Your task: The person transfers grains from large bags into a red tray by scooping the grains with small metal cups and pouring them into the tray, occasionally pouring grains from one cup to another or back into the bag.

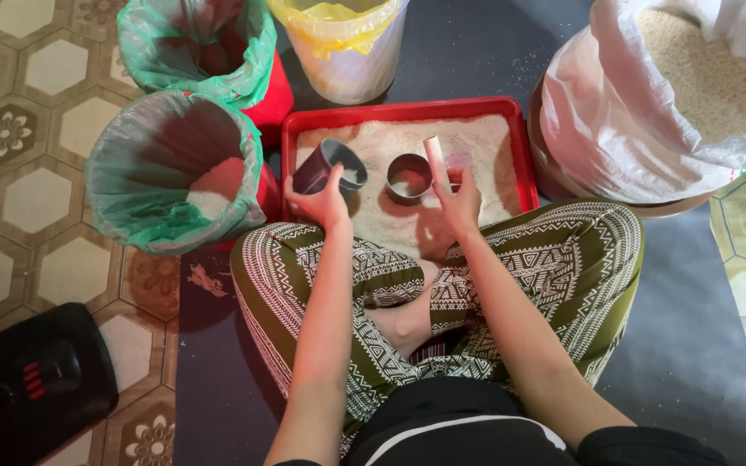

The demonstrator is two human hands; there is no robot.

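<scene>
— Patterned floor tiles, a dark mat; what is biggest?
— White sack of grain (692, 86) at the right. Then red plastic tray (403, 113) holding rice.
— The hands?
— Left hand (321, 203) grips a tilted dark metal cup (331, 166) at the tray's left edge; right hand (458, 200) pinches a pale flat stick (435, 155) beside a round metal tin (409, 177), mid-tray.

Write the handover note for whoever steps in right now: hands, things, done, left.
Left hand: holds a tilted metal cup over the red tray.
Right hand: holds a pale stick upright.
Second cup stands in the tray's rice, partly filled.
Done: some rice lies in the green-lined bin.
Left: tray still holds plenty of rice; sack is nearly full.
</scene>
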